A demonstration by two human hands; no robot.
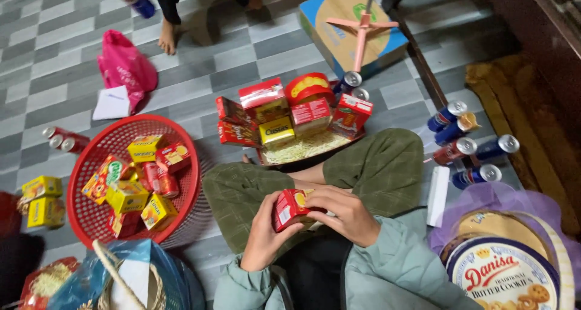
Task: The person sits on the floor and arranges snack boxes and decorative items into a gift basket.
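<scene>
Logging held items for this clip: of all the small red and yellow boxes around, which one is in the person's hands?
The small red box over the lap, gripped by the left hand and right hand; others sit in the red basket or tray.

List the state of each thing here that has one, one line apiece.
Small red box: closed, held in both hands.
Left hand: gripping the box from below.
Right hand: fingers laid over the box.
Red basket: upright, part filled with small boxes.
Gift tray: loaded with boxes on shredded paper.
Cans: lying on the floor.
Cookie tin: lid on.
</scene>
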